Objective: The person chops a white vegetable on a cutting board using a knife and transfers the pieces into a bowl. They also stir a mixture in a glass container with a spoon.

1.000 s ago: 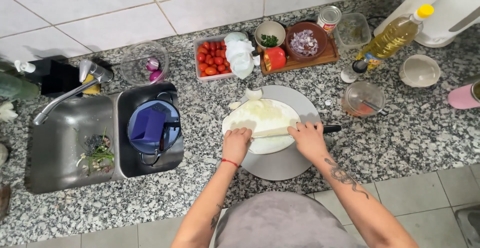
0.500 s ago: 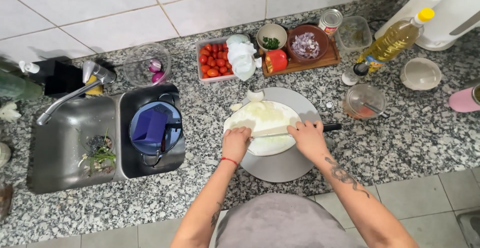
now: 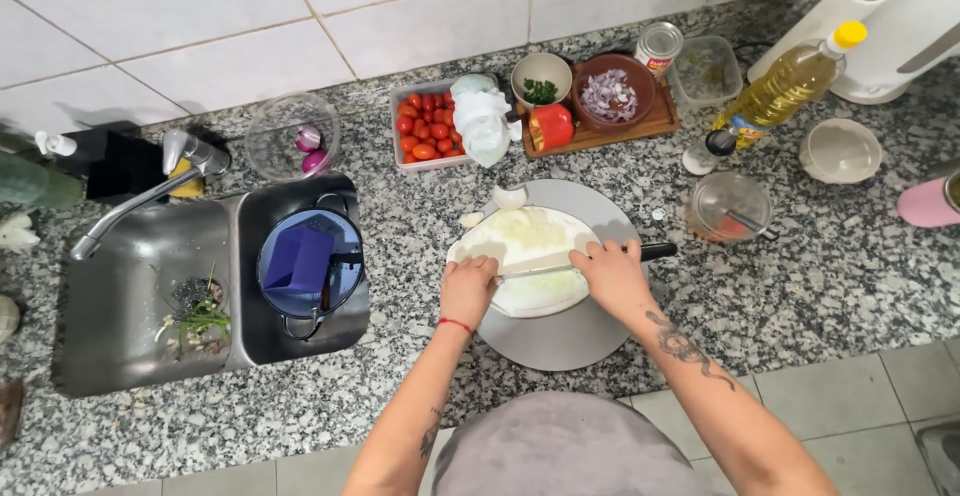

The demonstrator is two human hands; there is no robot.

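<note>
Right hand (image 3: pixel 612 274) is clenched round the knife (image 3: pixel 560 268) over the cabbage (image 3: pixel 530 246); left hand (image 3: pixel 468 289), pressed beside the blade, could be nicked.

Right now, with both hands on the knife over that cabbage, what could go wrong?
1. The left hand presses by the tip of the knife; a slip might put fingers on the edge.
2. The right hand bears down too, so the cabbage could roll on the round board.
3. The board's near rim sits close to the counter edge and might slide off.
</note>
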